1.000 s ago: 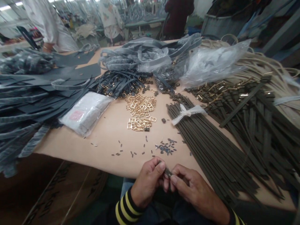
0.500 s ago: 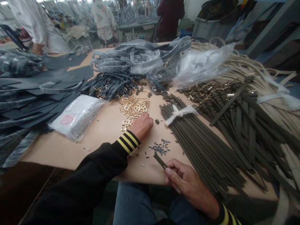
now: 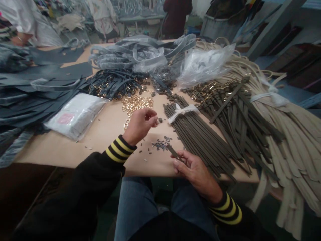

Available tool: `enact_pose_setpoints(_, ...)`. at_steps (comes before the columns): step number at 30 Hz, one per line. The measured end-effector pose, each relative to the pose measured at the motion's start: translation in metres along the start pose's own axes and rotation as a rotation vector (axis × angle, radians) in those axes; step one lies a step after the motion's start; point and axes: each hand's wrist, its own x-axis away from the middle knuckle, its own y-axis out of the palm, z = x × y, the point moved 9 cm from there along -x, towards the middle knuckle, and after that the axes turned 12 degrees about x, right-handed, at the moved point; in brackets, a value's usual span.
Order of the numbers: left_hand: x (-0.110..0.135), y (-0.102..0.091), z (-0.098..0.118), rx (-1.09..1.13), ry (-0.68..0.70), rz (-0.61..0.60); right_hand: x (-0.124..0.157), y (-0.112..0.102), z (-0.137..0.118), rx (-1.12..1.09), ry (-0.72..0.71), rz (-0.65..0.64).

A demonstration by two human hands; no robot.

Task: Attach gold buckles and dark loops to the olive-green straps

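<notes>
My left hand (image 3: 139, 126) is raised over the tan table top (image 3: 75, 150), its fingertips pinched together beside a small dark leather piece (image 3: 159, 119). Whether they grip something tiny is hard to tell. My right hand (image 3: 194, 170) grips a short olive leather strap (image 3: 173, 151) between thumb and fingers. Scattered small dark keepers (image 3: 160, 144) lie just beyond that strap. Gold rectangular buckles (image 3: 136, 103) are heaped past my left hand. A bundle of olive straps (image 3: 195, 134), tied with white ribbon (image 3: 182, 112), lies right of my left hand.
Olive straps with gold buckles (image 3: 220, 100) and cream straps (image 3: 276, 134) fill the right side. Dark grey leather panels (image 3: 37, 90) and a white packet (image 3: 75, 117) lie left. Black buckled straps (image 3: 115, 83) and plastic bags (image 3: 203, 65) lie behind. Co-workers (image 3: 175, 16) stand beyond.
My hands were together at the strap, then my left hand went to the table. It is now lifted and pinched. My right hand has moved up and left, still holding the strap.
</notes>
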Motion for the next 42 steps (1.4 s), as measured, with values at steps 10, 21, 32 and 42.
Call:
enact_pose_setpoints(10, 0.128, 0.070, -0.042, 0.602, -0.398, -0.008, 0.027, 0.002, 0.002, 0.134, -0.007, 0.041)
enact_pose_setpoints(21, 0.178, 0.080, -0.067, 0.902, -0.656, 0.031, 0.050, 0.017, 0.009, 0.407, 0.012, -0.111)
enact_pose_setpoints(32, 0.205, 0.109, -0.071, 1.118, -0.885, -0.187, 0.057, 0.028, 0.007, 0.494, -0.034, -0.226)
enact_pose_setpoints(42, 0.209, 0.112, -0.065, 1.281, -0.845, -0.214, 0.059, 0.030, 0.004, 0.413, -0.034, -0.272)
